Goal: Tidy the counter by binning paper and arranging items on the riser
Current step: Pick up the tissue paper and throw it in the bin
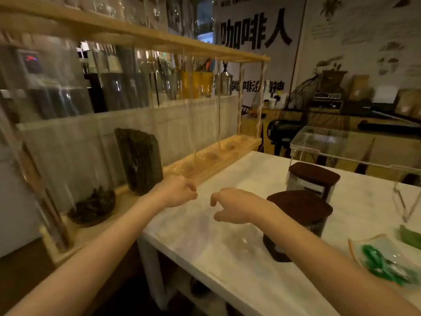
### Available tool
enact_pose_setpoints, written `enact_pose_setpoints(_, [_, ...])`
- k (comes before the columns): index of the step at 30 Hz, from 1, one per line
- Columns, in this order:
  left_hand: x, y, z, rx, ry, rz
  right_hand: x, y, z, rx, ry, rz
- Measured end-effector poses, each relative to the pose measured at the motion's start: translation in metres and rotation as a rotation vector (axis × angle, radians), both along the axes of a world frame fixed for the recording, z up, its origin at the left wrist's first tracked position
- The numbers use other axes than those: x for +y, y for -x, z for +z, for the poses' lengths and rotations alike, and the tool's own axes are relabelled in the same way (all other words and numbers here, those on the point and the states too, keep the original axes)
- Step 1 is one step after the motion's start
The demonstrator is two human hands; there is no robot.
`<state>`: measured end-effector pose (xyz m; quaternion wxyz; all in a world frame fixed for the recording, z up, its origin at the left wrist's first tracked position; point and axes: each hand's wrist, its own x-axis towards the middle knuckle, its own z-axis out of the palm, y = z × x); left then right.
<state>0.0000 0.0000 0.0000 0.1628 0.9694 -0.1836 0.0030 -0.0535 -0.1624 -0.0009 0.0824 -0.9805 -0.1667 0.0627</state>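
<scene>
A clear acrylic riser (355, 142) stands at the far right of the white marble counter (227, 247). Two glass jars with dark brown lids sit in front of it, one nearer (298, 208) and one farther (313, 175). My left hand (177, 190) hovers over the counter's left edge with its fingers curled in and nothing in it. My right hand (232, 206) hangs over the counter just left of the nearer jar, fingers loosely apart and pointing down, holding nothing. No paper shows in view.
A wooden rack (216, 160) with tall glass tubes, two holding dark contents (139, 160), runs along the counter's left side. A small tray with green items (385, 261) lies at the right edge. Clear tongs (403, 206) rest beside the riser.
</scene>
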Motion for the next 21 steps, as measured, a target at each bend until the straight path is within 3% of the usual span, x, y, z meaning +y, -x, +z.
enact_pose_setpoints(5, [0.005, 0.005, -0.036, 0.148, -0.077, -0.031, -0.001, 0.000, -0.016, 0.014, 0.169, 0.000])
enact_pose_setpoints(9, [0.003, 0.007, -0.050, 0.088, -0.087, -0.045, -0.004, 0.000, -0.031, 0.006, 0.193, -0.003])
enact_pose_setpoints(21, [0.008, 0.002, -0.065, -0.170, -0.003, -0.113, -0.002, -0.010, -0.043, -0.043, -0.149, -0.035])
